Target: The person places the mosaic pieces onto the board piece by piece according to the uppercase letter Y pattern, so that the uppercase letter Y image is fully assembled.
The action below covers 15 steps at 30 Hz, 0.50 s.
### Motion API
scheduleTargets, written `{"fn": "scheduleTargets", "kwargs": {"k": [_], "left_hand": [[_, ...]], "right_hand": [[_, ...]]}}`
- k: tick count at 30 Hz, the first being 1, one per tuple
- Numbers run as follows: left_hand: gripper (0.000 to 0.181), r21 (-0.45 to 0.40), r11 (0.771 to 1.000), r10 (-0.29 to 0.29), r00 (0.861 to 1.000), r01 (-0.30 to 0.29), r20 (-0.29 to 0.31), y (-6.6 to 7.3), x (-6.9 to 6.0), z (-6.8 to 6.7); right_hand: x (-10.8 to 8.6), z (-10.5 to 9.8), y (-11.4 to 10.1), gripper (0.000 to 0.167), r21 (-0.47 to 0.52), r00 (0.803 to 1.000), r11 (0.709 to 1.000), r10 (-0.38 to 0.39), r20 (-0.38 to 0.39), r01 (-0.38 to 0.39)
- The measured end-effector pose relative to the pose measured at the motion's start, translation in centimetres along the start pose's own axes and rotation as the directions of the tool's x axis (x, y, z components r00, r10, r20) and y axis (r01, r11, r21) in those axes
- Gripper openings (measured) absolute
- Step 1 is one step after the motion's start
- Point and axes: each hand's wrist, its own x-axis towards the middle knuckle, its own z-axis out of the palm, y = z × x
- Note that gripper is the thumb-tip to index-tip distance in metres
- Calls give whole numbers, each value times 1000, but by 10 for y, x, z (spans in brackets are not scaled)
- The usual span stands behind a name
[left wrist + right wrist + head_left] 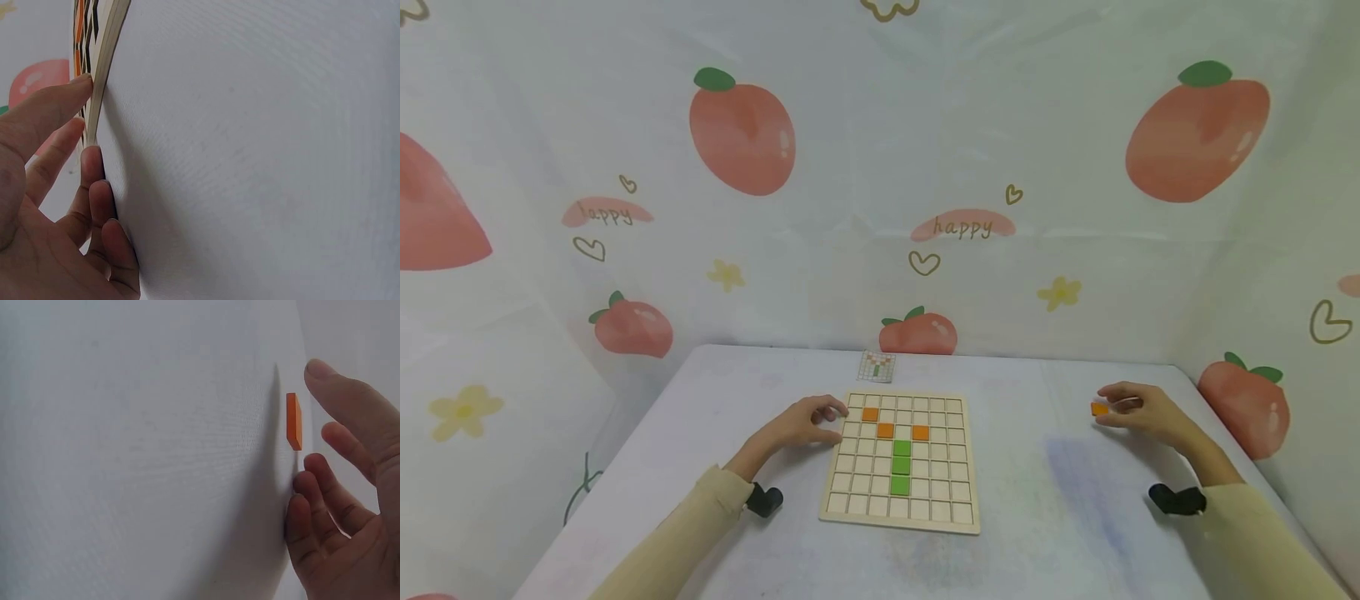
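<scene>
A wooden grid board (934, 504) lies on the table in the head view. Three orange tiles (870, 414) and three green tiles (900, 466) sit in its cells, the green ones in one column. My left hand (808, 422) rests at the board's left edge; in the left wrist view its thumb (69, 94) touches the rim and the other fingers are loosely bent. Far to the right, my right hand (1142, 412) is beside a single orange tile (294, 422) on the table. Its thumb and fingers are spread apart around the tile, with a gap visible in the right wrist view.
A small printed card (877, 367) with a coloured grid pattern lies behind the board. The white table (1030, 533) meets a fruit-printed curtain (850, 275) at the back and sides. A thin green cord (583, 487) hangs beside the table's left edge.
</scene>
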Motion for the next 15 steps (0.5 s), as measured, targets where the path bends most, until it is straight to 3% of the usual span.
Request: {"fn": "scheduleTargets", "kwargs": {"k": [10, 15], "left_hand": [[38, 4, 1000, -13, 1000, 13, -3, 0, 1, -1], [38, -2, 1000, -13, 1000, 13, 1, 0, 1, 0]], "right_hand": [[7, 5, 8, 51, -75, 1000, 997, -18, -20, 16], [8, 5, 7, 44, -58, 1000, 998, -5, -14, 4]]}}
